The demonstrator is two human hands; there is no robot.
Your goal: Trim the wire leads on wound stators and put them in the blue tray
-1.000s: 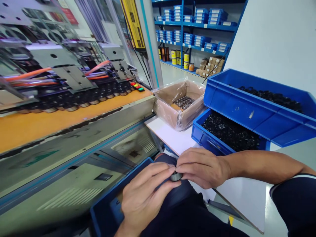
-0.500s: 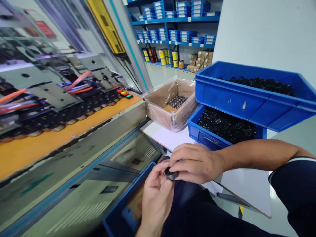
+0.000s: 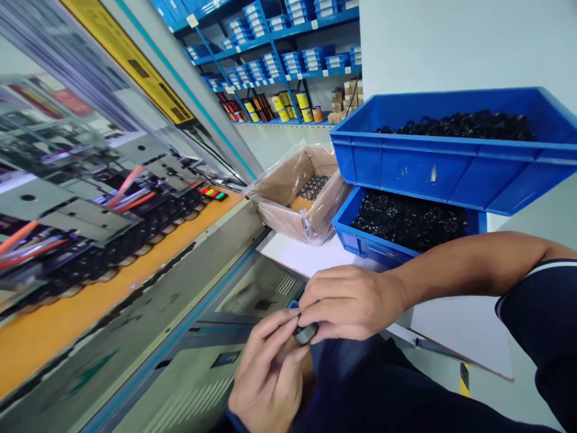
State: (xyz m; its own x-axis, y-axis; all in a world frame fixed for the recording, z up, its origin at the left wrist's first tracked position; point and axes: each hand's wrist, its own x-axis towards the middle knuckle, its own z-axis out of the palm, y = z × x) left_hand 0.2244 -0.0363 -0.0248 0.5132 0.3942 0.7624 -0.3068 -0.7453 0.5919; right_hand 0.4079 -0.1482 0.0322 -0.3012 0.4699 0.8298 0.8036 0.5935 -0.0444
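Between my two hands is a small round ring part [image 3: 305, 334], with a grey metal outer band and black inside its rim. My left hand [image 3: 270, 367] grips it from below and the left, thumb underneath and fingertips at the upper edge. From the right, my right hand [image 3: 351, 300] closes its fingers over the top and side of the ring. The fingertips of both hands nearly meet and cover much of the part. Beyond my right hand, a lower blue bin [image 3: 360, 240] holds many black ring-like pieces.
An upper blue bin [image 3: 406, 165] of black parts sits over the lower one. Left of them stands a plastic-lined cardboard box [image 3: 288, 222] with metal rings on the white table [image 3: 288, 252]. A machine with an orange ledge [image 3: 148, 258] runs along my left.
The camera view has shifted, so bins and machine appear displaced leftward. My left fingers have moved over the ring's upper edge, and the ring is turned more side-on. Both hands still hold it.
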